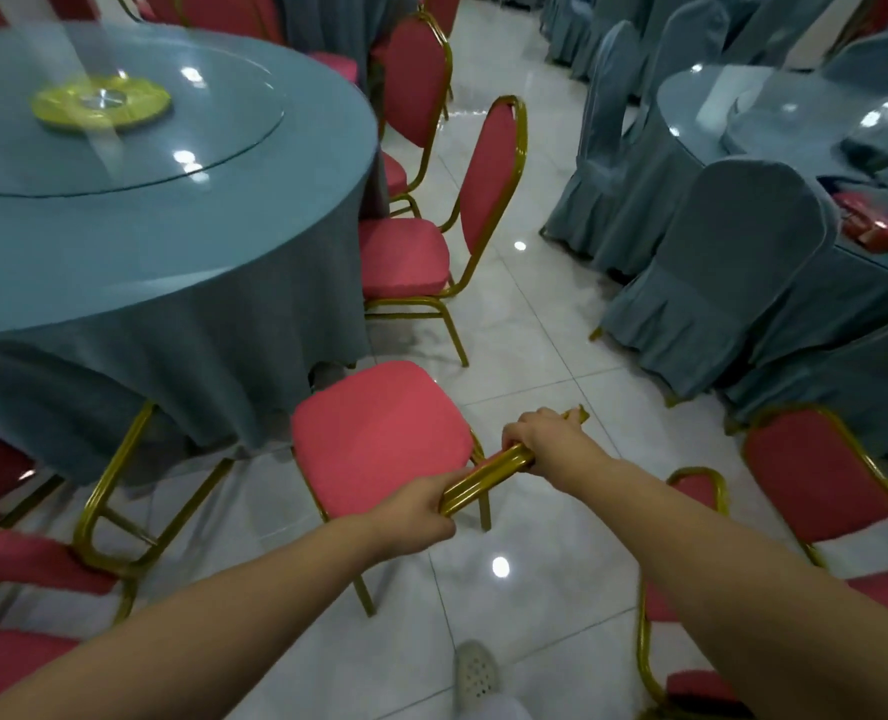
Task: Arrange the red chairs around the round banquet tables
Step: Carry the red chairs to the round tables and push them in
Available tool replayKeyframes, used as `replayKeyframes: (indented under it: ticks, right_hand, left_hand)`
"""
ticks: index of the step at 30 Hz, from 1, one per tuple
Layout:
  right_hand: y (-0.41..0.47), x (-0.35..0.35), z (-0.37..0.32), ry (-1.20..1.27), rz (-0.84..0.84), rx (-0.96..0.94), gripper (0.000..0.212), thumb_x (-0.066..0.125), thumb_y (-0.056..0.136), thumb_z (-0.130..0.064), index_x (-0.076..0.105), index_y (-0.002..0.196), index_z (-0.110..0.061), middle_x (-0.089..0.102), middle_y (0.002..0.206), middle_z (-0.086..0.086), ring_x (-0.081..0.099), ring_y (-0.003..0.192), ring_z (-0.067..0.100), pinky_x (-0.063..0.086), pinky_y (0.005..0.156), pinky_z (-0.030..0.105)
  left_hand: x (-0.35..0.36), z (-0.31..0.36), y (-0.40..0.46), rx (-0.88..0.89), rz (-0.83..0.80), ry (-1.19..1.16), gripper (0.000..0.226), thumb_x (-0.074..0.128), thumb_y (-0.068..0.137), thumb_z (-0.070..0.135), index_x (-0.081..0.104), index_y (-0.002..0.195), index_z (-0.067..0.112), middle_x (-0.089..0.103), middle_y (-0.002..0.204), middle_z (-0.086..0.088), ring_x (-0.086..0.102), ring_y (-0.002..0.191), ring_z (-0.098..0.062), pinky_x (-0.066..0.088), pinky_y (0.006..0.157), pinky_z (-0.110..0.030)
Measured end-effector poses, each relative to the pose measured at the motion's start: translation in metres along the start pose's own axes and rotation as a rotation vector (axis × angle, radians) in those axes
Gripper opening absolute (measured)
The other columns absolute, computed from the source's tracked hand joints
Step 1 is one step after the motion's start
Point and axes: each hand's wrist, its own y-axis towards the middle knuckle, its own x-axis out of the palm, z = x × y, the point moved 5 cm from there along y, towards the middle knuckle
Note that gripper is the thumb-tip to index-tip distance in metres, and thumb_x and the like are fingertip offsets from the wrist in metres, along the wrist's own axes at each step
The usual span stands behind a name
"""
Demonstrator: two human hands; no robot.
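A red chair with a gold frame stands in front of me, its seat facing the round banquet table draped in blue-grey cloth. My left hand grips the near end of the chair's gold top rail. My right hand grips the same rail further right. The backrest is seen edge-on from above. Two more red chairs stand along the table's right side, seats toward it.
Loose red chairs stand at the left, the lower right and bottom right. A second round table with grey-covered chairs fills the right. A tiled aisle runs between the tables. My shoe shows at the bottom.
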Motion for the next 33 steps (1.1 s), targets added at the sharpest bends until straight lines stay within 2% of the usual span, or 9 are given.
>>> replayKeyframes:
  ticks: [3, 6, 12, 18, 22, 25, 28, 31, 33]
  right_hand:
    - [0.027, -0.017, 0.021, -0.029, -0.009, -0.057, 0.024, 0.061, 0.090, -0.022, 0.059, 0.113, -0.029, 0.055, 0.112, 0.001, 0.045, 0.117, 0.023, 0.017, 0.108, 0.065]
    - [0.054, -0.031, 0.039, -0.042, 0.013, -0.124, 0.024, 0.061, 0.090, -0.018, 0.059, 0.111, -0.028, 0.055, 0.111, 0.001, 0.046, 0.115, 0.023, 0.017, 0.108, 0.065]
    - [0.103, -0.052, 0.058, -0.069, 0.072, -0.217, 0.023, 0.061, 0.088, -0.012, 0.060, 0.105, -0.028, 0.056, 0.104, 0.000, 0.049, 0.107, 0.022, 0.026, 0.100, 0.053]
    - [0.122, -0.058, 0.064, -0.079, 0.086, -0.256, 0.020, 0.060, 0.088, -0.012, 0.059, 0.102, -0.026, 0.056, 0.102, 0.001, 0.048, 0.107, 0.023, 0.026, 0.102, 0.058]
    - [0.125, -0.061, 0.063, -0.071, 0.098, -0.257, 0.019, 0.062, 0.087, -0.013, 0.059, 0.101, -0.027, 0.055, 0.098, 0.000, 0.050, 0.104, 0.023, 0.028, 0.103, 0.059]
    - [0.122, -0.063, 0.061, -0.091, 0.108, -0.244, 0.020, 0.063, 0.087, -0.013, 0.060, 0.099, -0.028, 0.056, 0.097, -0.001, 0.052, 0.102, 0.022, 0.032, 0.101, 0.054]
    - [0.114, -0.066, 0.055, -0.093, 0.122, -0.216, 0.021, 0.064, 0.086, -0.016, 0.061, 0.104, -0.028, 0.058, 0.102, 0.000, 0.053, 0.104, 0.022, 0.036, 0.097, 0.047]
    - [0.098, -0.069, 0.031, -0.181, 0.078, -0.242, 0.027, 0.066, 0.084, -0.026, 0.059, 0.110, -0.030, 0.059, 0.105, -0.002, 0.050, 0.107, 0.021, 0.029, 0.103, 0.051]
    - [0.084, -0.067, 0.002, -0.285, -0.004, -0.321, 0.031, 0.066, 0.083, -0.033, 0.058, 0.112, -0.031, 0.060, 0.105, -0.003, 0.051, 0.107, 0.021, 0.025, 0.105, 0.051]
  left_hand:
    - [-0.005, 0.015, 0.026, -0.022, 0.066, -0.046, 0.067, 0.055, 0.083, 0.001, 0.039, 0.139, 0.035, 0.051, 0.091, -0.008, 0.053, 0.080, -0.019, 0.051, 0.076, -0.035]
    - [-0.015, 0.026, 0.050, -0.046, 0.131, -0.089, 0.064, 0.056, 0.084, 0.000, 0.041, 0.136, 0.034, 0.050, 0.092, -0.010, 0.052, 0.082, -0.020, 0.049, 0.073, -0.031]
    - [-0.035, 0.036, 0.084, -0.106, 0.266, -0.145, 0.062, 0.058, 0.084, 0.003, 0.043, 0.133, 0.036, 0.055, 0.094, -0.008, 0.055, 0.084, -0.019, 0.052, 0.077, -0.035]
    - [-0.041, 0.022, 0.083, -0.197, 0.372, -0.134, 0.041, 0.064, 0.084, 0.013, 0.053, 0.120, 0.031, 0.055, 0.084, 0.007, 0.054, 0.074, -0.007, 0.047, 0.063, -0.018]
    - [-0.041, 0.001, 0.069, -0.285, 0.410, -0.131, 0.034, 0.068, 0.082, 0.020, 0.059, 0.113, 0.029, 0.060, 0.086, 0.005, 0.060, 0.083, -0.013, 0.054, 0.078, -0.032]
    - [-0.040, -0.003, 0.057, -0.286, 0.407, -0.127, 0.027, 0.068, 0.082, 0.021, 0.058, 0.105, 0.033, 0.062, 0.093, 0.001, 0.061, 0.090, -0.015, 0.055, 0.084, -0.035]
    - [-0.042, -0.004, 0.044, -0.286, 0.433, -0.116, 0.026, 0.065, 0.085, 0.025, 0.060, 0.110, 0.030, 0.062, 0.096, 0.003, 0.060, 0.091, -0.015, 0.055, 0.085, -0.035]
    - [-0.045, -0.008, 0.026, -0.282, 0.479, -0.129, 0.034, 0.064, 0.086, 0.026, 0.060, 0.120, 0.026, 0.062, 0.103, 0.006, 0.062, 0.096, -0.016, 0.057, 0.085, -0.035]
    - [-0.047, -0.015, 0.009, -0.271, 0.511, -0.139, 0.040, 0.065, 0.086, 0.023, 0.058, 0.125, 0.021, 0.061, 0.112, 0.005, 0.060, 0.101, -0.013, 0.053, 0.089, -0.029]
